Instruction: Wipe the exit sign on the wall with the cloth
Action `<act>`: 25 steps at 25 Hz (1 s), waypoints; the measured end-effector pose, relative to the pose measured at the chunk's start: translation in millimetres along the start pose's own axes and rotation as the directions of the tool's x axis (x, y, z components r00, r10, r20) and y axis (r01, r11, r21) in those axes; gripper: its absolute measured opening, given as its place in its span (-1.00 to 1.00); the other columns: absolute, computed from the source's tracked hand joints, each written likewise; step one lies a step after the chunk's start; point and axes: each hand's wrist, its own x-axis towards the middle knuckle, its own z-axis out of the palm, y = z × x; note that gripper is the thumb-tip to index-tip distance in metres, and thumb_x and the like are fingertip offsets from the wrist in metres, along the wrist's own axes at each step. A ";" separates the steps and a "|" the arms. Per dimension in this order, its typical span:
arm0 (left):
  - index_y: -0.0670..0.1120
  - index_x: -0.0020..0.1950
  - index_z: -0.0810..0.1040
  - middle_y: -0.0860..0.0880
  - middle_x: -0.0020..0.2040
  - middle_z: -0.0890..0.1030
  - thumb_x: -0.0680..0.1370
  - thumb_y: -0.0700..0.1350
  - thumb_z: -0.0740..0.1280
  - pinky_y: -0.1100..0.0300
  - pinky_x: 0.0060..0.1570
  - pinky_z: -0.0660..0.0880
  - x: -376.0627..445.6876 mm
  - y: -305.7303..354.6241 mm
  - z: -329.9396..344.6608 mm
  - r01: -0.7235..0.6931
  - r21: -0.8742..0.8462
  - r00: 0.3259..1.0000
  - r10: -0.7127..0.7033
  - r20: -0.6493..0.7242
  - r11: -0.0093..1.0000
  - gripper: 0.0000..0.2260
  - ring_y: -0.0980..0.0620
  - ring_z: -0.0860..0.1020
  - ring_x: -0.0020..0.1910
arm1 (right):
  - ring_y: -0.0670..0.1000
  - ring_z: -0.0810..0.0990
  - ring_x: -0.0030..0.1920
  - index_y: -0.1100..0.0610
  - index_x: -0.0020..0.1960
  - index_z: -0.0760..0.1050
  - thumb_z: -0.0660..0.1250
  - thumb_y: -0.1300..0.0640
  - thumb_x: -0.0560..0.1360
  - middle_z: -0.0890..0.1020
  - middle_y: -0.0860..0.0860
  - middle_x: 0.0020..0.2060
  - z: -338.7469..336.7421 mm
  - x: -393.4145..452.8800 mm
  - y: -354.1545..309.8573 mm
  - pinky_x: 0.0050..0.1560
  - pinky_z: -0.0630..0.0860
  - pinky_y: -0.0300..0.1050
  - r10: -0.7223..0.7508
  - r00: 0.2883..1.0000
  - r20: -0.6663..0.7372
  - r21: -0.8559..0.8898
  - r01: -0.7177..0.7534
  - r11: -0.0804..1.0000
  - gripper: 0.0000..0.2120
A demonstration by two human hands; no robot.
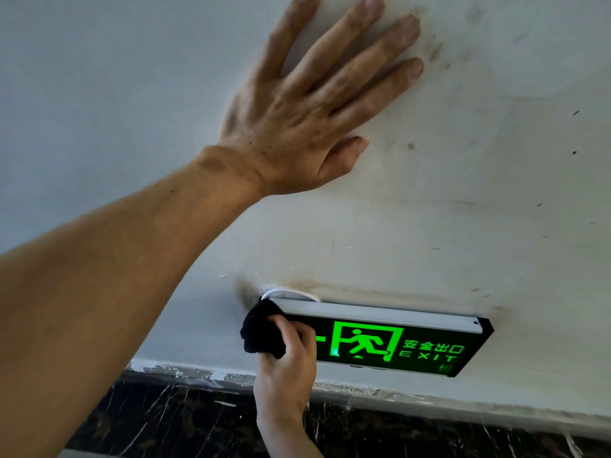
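A black exit sign [416, 345] with a glowing green running figure and a silver top rail is fixed low on the white wall. My right hand [287, 365] grips a black cloth [261, 330] and presses it against the sign's left end. My left hand [307, 104] lies flat on the wall well above the sign, fingers spread, holding nothing.
The white wall [479, 193] carries brown smudges and small marks around and above the sign. Below it runs a chipped white edge [198, 371], then dark marble-patterned skirting [172, 421]. A white round base [291, 294] sits behind the sign's top left corner.
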 end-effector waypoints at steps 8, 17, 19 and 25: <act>-0.05 0.56 0.31 -0.13 0.48 0.46 0.62 0.10 0.20 -0.35 0.32 0.33 -2.2 1.3 1.0 -0.002 -0.009 1.000 0.002 -0.007 1.000 -0.48 -0.22 0.40 0.43 | 0.03 0.56 -0.02 0.06 -0.06 0.68 0.31 0.49 0.27 0.43 -0.16 -0.11 4.5 -5.9 35.3 -0.01 0.53 -0.12 0.121 0.987 0.103 -0.145 -0.105 0.984 -0.58; -0.06 0.56 0.30 -0.14 0.48 0.44 0.62 0.10 0.21 -0.36 0.31 0.34 -2.3 -0.8 1.7 -0.005 0.003 1.000 0.005 -0.008 1.000 -0.46 -0.22 0.36 0.43 | 0.06 0.57 -0.08 0.08 -0.12 0.66 0.31 0.55 0.22 0.51 -0.08 -0.09 -20.2 1.4 59.2 -0.10 0.48 -0.16 0.188 0.982 -0.015 -0.056 -0.188 0.981 -0.55; -0.06 0.57 0.29 -0.14 0.50 0.39 0.62 0.10 0.21 -0.36 0.31 0.34 -2.8 -2.2 2.6 0.000 0.009 1.000 0.001 -0.014 1.000 -0.46 -0.21 0.34 0.44 | 0.07 0.57 -0.09 0.09 -0.13 0.66 0.32 0.55 0.22 0.52 -0.05 -0.09 -32.2 5.9 64.6 -0.11 0.45 -0.19 0.214 0.976 -0.048 -0.036 -0.216 0.976 -0.56; -0.05 0.61 0.20 -0.10 0.53 0.26 0.62 0.11 0.18 -0.34 0.36 0.26 -4.6 -0.3 4.7 -0.006 0.007 1.000 0.006 0.000 1.000 -0.42 -0.22 0.28 0.48 | 0.05 0.51 -0.07 -0.05 -0.17 0.58 0.29 0.58 0.24 0.51 0.00 -0.05 -81.5 22.9 82.9 -0.06 0.37 -0.16 0.266 0.953 -0.147 -0.004 -0.269 0.963 -0.48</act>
